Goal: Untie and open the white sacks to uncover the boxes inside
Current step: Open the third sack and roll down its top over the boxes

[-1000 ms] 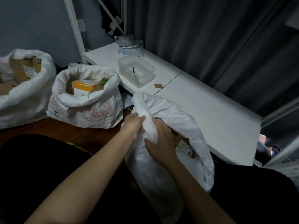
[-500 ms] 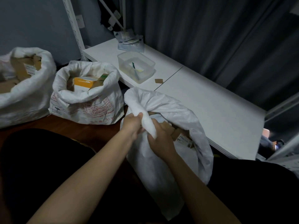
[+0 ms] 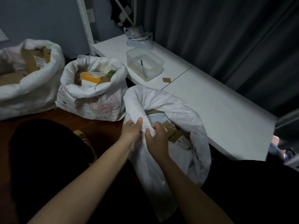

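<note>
A white sack [image 3: 191, 120] stands in front of me with its mouth partly open. My left hand [image 3: 131, 132] and my right hand [image 3: 157, 139] both grip the near rim of that sack, fingers curled into the bunched cloth. Inside it, brown cardboard boxes [image 3: 175, 135] with a white label show beside my right hand. Two more white sacks stand to the left with mouths rolled open: the middle sack [image 3: 97, 97] with red print holds a yellow box [image 3: 90, 77], and the far left sack [image 3: 24, 91] holds brown boxes [image 3: 34, 60].
A low white shelf board [image 3: 215, 110] runs behind the sacks, with a clear plastic tub [image 3: 144, 64] and a small brown scrap [image 3: 166, 80] on it. A white upright post [image 3: 85, 26] rises at the back. Dark curtains hang on the right. The floor [image 3: 68, 117] is brown wood.
The near sack's mouth has widened and its rim has been pulled lower, showing more of the boxes inside. Both hands have kept hold of the rim.
</note>
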Demonstrator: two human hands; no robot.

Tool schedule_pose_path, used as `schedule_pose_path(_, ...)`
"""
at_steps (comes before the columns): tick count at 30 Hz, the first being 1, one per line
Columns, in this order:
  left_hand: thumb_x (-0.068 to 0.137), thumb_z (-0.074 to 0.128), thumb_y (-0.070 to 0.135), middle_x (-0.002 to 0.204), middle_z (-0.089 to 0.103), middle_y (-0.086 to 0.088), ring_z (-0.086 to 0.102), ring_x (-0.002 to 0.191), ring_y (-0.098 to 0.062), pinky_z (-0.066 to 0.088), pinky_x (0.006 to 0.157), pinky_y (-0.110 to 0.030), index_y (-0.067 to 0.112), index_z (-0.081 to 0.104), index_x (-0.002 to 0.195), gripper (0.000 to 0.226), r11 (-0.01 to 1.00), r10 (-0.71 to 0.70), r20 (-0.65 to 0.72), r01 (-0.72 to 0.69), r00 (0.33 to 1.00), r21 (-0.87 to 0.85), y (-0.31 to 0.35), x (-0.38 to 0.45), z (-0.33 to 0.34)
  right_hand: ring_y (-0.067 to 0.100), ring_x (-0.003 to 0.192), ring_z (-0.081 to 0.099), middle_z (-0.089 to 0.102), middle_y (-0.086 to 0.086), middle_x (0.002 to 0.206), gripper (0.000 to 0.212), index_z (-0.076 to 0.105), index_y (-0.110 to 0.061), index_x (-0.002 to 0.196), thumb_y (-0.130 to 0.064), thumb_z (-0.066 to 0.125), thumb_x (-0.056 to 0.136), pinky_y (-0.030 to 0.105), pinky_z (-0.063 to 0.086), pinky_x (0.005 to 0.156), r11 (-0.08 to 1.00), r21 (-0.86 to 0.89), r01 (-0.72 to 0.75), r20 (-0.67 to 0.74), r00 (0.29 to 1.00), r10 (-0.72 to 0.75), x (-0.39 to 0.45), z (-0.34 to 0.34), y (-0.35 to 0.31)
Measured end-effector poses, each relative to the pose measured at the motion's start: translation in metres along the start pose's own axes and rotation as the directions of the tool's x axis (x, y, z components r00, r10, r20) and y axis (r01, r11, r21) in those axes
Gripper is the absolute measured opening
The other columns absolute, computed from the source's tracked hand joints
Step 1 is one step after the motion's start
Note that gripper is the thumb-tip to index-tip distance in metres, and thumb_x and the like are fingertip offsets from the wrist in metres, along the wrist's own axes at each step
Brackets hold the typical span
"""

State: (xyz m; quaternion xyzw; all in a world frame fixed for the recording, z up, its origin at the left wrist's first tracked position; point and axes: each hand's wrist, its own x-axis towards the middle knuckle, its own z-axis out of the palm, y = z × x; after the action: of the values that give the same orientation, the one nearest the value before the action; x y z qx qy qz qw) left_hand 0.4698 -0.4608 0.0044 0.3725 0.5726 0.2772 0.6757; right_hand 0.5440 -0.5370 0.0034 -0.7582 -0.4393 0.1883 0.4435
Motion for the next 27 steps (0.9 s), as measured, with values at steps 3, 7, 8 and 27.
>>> schedule_pose_path(3, 0.099, 0.045, 0.023, 0.097, 0.065, -0.017, 0.061, 0.085, -0.030, 0.051, 0.085, -0.042, 0.017, 0.057, 0.083, 0.021, 1.000, -0.002, -0.061, 0.003, 0.998, 0.015, 0.002, 0.007, -0.006, 0.009, 0.070, 0.046, 0.049, -0.008, 0.075, 0.017, 0.049, -0.015, 0.079, -0.012, 0.063, 0.088, 0.017, 0.033, 0.065, 1.000, 0.003, 0.006, 0.118, 0.993, -0.007, 0.007, 0.003, -0.004)
schedule_pose_path(7, 0.100, 0.044, 0.021, 0.095, 0.061, -0.015, 0.058, 0.080, -0.027, 0.048, 0.080, -0.038, 0.006, 0.060, 0.110, 0.024, 0.997, -0.067, -0.057, 0.065, 0.996, -0.041, 0.005, 0.025, -0.008, 0.002, 0.089, 0.060, 0.065, -0.008, 0.094, 0.007, 0.065, -0.017, 0.098, -0.018, 0.058, 0.095, 0.016, 0.045, 0.083, 0.978, 0.190, -0.082, 0.291, 0.956, 0.024, 0.013, -0.017, 0.004)
schedule_pose_path(8, 0.100, 0.045, 0.022, 0.093, 0.060, -0.015, 0.058, 0.080, -0.027, 0.047, 0.079, -0.038, 0.003, 0.058, 0.116, 0.028, 0.995, -0.087, -0.041, 0.085, 0.995, -0.045, 0.006, 0.028, -0.006, 0.003, 0.095, 0.060, 0.065, -0.008, 0.100, 0.011, 0.063, -0.018, 0.104, -0.019, 0.055, 0.096, 0.017, 0.045, 0.087, 0.980, 0.189, -0.068, 0.294, 0.956, 0.010, 0.012, -0.022, 0.009)
schedule_pose_path(27, 0.094, 0.053, 0.042, 0.123, 0.060, -0.017, 0.059, 0.106, -0.031, 0.049, 0.091, -0.044, 0.004, 0.049, 0.132, 0.054, 0.981, -0.190, 0.113, 0.194, 0.975, -0.027, 0.086, 0.054, -0.038, 0.024, 0.103, 0.052, 0.056, 0.011, 0.114, 0.064, 0.052, -0.013, 0.129, -0.058, 0.050, 0.084, 0.036, 0.046, 0.087, 0.929, -0.365, 0.069, -0.028, 0.996, -0.085, -0.036, 0.043, -0.015)
